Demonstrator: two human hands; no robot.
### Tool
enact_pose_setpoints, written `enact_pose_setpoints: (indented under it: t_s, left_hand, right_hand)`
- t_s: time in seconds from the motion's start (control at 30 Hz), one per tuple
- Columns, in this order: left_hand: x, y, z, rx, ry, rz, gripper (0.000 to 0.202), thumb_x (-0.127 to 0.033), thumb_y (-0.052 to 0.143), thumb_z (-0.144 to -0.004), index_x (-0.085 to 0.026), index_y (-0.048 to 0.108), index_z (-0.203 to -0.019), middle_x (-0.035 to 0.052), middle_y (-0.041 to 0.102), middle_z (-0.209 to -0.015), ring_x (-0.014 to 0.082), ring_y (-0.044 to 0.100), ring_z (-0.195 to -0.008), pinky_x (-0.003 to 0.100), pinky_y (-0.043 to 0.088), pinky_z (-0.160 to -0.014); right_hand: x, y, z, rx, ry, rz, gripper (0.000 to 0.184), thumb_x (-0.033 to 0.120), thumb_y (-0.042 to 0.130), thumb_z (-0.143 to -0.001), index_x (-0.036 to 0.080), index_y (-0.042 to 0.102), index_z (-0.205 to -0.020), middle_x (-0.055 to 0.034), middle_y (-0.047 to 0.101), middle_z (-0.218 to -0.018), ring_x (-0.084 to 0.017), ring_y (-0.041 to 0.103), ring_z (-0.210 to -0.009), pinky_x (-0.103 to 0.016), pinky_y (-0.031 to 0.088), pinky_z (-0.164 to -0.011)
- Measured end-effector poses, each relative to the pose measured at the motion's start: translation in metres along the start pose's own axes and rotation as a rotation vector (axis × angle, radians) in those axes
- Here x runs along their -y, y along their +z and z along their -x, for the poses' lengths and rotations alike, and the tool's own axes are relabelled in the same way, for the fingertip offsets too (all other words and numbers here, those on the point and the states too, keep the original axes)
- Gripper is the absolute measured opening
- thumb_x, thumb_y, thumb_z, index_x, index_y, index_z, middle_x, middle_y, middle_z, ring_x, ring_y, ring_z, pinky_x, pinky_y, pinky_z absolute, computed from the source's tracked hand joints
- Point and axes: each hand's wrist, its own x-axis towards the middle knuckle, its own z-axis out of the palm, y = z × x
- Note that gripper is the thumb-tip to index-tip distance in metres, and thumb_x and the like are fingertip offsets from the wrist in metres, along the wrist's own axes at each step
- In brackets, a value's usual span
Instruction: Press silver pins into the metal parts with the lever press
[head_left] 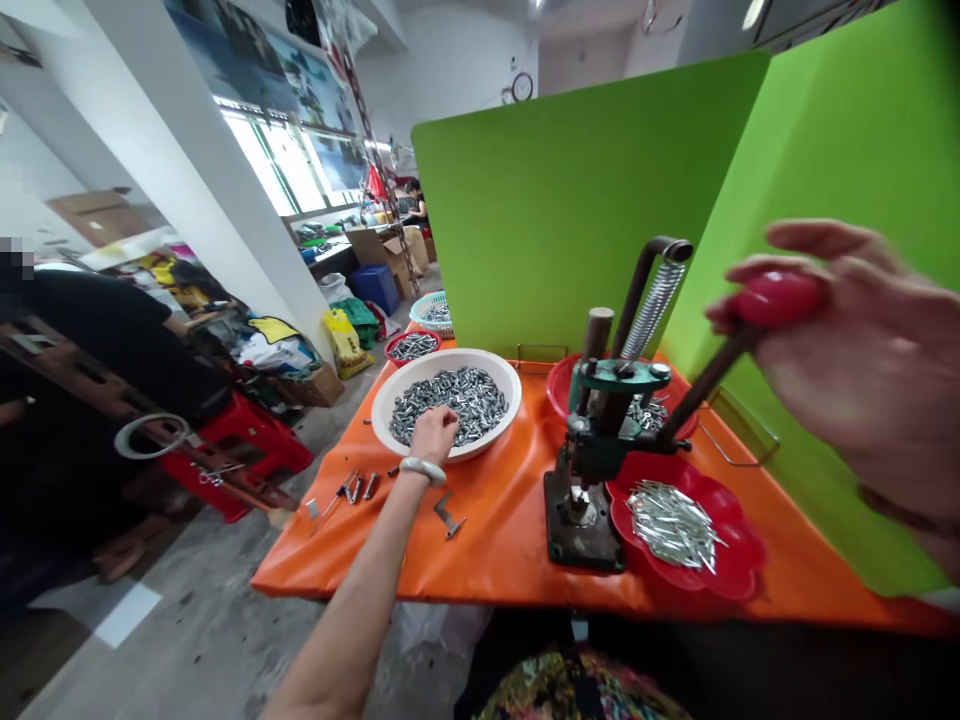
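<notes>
Press (592,470) stands mid-table, base empty. Right hand (862,370) curls loosely round its red knob (776,297), lever raised. Left hand (433,432) digs into the white bowl (390,395) left of the press, fingers hidden, grip unclear. Red tray (739,560) right of the press holds a small pile.
</notes>
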Motion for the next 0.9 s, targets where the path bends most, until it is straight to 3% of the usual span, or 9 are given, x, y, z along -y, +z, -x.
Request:
enact_pose_setpoints:
  t_s: [0.1,0.23,0.4,0.5,0.53,0.63,0.7,0.8,0.9]
  left_hand:
    - [0.007,0.007,-0.018,0.141,0.052,-0.181,0.025,-0.013,0.047,-0.069,-0.017,0.063,-0.087,0.0057,0.062,-0.090,0.0137,0.055,-0.087,0.025,0.041,-0.084]
    - [0.004,0.022,-0.034,0.242,0.082,-0.247,0.026,-0.009,0.049,-0.065,-0.017,0.065,-0.084,0.0075,0.062,-0.092,0.0145,0.056,-0.086,0.023,0.042,-0.081]
    - [0.001,0.031,-0.043,0.292,0.096,-0.262,0.018,-0.013,0.053,-0.065,-0.019,0.066,-0.074,0.0064,0.064,-0.086,0.0143,0.057,-0.081,0.022,0.042,-0.078]
    - [0.001,0.032,-0.044,0.287,0.101,-0.253,0.013,-0.016,0.054,-0.066,-0.018,0.065,-0.071,0.0068,0.063,-0.084,0.0148,0.056,-0.080,0.023,0.042,-0.077]
    - [0.000,0.031,-0.043,0.277,0.106,-0.247,0.013,-0.017,0.053,-0.067,-0.017,0.064,-0.072,0.0073,0.062,-0.085,0.0150,0.056,-0.081,0.024,0.042,-0.078]
    - [-0.005,0.028,-0.036,0.203,0.135,-0.217,0.018,-0.021,0.045,-0.074,-0.016,0.060,-0.083,0.0088,0.059,-0.092,0.0156,0.054,-0.087,0.026,0.041,-0.083]
    - [-0.012,0.025,-0.028,0.110,0.158,-0.132,0.021,-0.023,0.041,-0.077,-0.016,0.057,-0.088,0.0082,0.058,-0.092,0.0149,0.053,-0.088,0.027,0.040,-0.084]
    - [-0.024,0.022,-0.011,0.031,0.137,0.098,0.018,-0.026,0.040,-0.077,-0.017,0.054,-0.086,0.0036,0.059,-0.080,0.0126,0.055,-0.078,0.026,0.042,-0.079]
    - [-0.036,0.023,0.012,0.065,0.016,0.386,0.017,-0.030,0.043,-0.076,-0.018,0.052,-0.083,-0.0007,0.057,-0.068,0.0097,0.055,-0.065,0.024,0.044,-0.070]
  right_hand:
    - [-0.023,0.009,-0.045,-0.227,0.076,-0.351,0.032,0.027,0.042,-0.081,0.026,0.043,-0.113,-0.0013,0.041,-0.126,-0.018,0.045,-0.108,-0.029,0.038,-0.084]
    - [-0.065,0.009,-0.056,-0.235,0.205,-0.425,0.032,0.034,0.049,-0.079,0.023,0.041,-0.109,-0.0047,0.040,-0.125,-0.018,0.050,-0.098,-0.028,0.042,-0.075]
    - [-0.134,0.004,0.005,-0.261,0.453,-0.360,0.029,0.037,0.054,-0.076,0.022,0.046,-0.099,-0.0080,0.050,-0.108,-0.016,0.054,-0.082,-0.030,0.046,-0.068]
    - [-0.170,0.025,0.059,-0.315,0.696,-0.276,0.027,0.035,0.058,-0.072,0.017,0.050,-0.090,-0.0060,0.054,-0.084,-0.012,0.052,-0.066,-0.026,0.044,-0.058]
    - [-0.178,0.036,0.075,-0.239,0.738,-0.288,0.028,0.035,0.059,-0.071,0.015,0.050,-0.089,-0.0052,0.054,-0.080,-0.012,0.052,-0.063,-0.025,0.043,-0.057]
    - [-0.190,0.075,0.107,0.000,0.725,-0.265,0.028,0.036,0.057,-0.072,0.014,0.052,-0.087,-0.0027,0.054,-0.073,-0.009,0.048,-0.056,-0.022,0.039,-0.053]
    - [-0.193,0.099,0.114,0.079,0.691,-0.167,0.026,0.037,0.055,-0.073,0.015,0.053,-0.086,-0.0014,0.054,-0.072,-0.008,0.046,-0.052,-0.021,0.036,-0.050]
    - [-0.201,0.124,0.114,0.065,0.632,0.045,0.023,0.036,0.057,-0.068,0.015,0.055,-0.077,-0.0022,0.056,-0.072,-0.010,0.049,-0.057,-0.022,0.037,-0.052]
    - [-0.207,0.134,0.113,0.046,0.606,0.115,0.022,0.035,0.058,-0.067,0.014,0.057,-0.070,-0.0037,0.058,-0.072,-0.013,0.052,-0.064,-0.022,0.040,-0.057]
